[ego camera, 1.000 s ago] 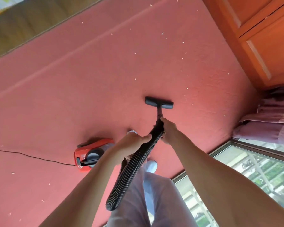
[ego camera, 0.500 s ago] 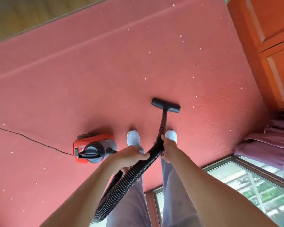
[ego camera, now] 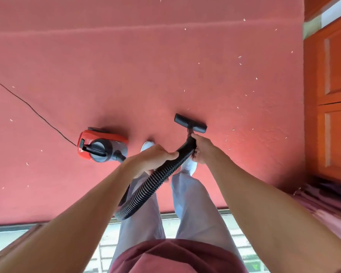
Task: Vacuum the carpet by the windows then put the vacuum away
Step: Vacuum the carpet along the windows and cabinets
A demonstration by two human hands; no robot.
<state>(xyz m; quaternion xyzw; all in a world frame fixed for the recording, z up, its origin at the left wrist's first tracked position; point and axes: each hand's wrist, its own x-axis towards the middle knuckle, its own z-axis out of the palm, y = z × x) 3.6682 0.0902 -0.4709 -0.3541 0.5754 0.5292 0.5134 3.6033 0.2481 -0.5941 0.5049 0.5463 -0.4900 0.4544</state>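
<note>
The black floor nozzle (ego camera: 190,123) of the vacuum lies flat on the red carpet (ego camera: 165,66), a little ahead of the person's feet and turned slightly at an angle. Its short neck goes up into the smooth black end of the hose, and there the right hand (ego camera: 202,149) grips it; the fingers are curled tight round this end, just behind the nozzle. The ribbed black hose (ego camera: 152,185) runs from there back toward the person, bends low in front of the legs and goes on to the canister. The left hand (ego camera: 152,159) holds the hose further back, with its fingers closed over the top of the ribs. The red canister vacuum (ego camera: 101,147) stands on the carpet to the left of the feet, near them, its black carrying handle on top. A thin black power cord (ego camera: 28,104) leaves the canister's left side and runs across the carpet to the left edge of the view.

Two white shoes (ego camera: 146,146) show under the hands, partly hidden by the left hand and the hose. Below come light grey trousers (ego camera: 195,203) and a dark red shirt (ego camera: 175,257). Small white scraps (ego camera: 240,57) lie scattered on the carpet, mostly to the right of the nozzle. The window (ego camera: 4,240) runs along the carpet's near edge, behind the legs. On the right stand orange-brown wooden cabinet doors (ego camera: 337,66), and below them a purple curtain (ego camera: 327,203), blurred.
</note>
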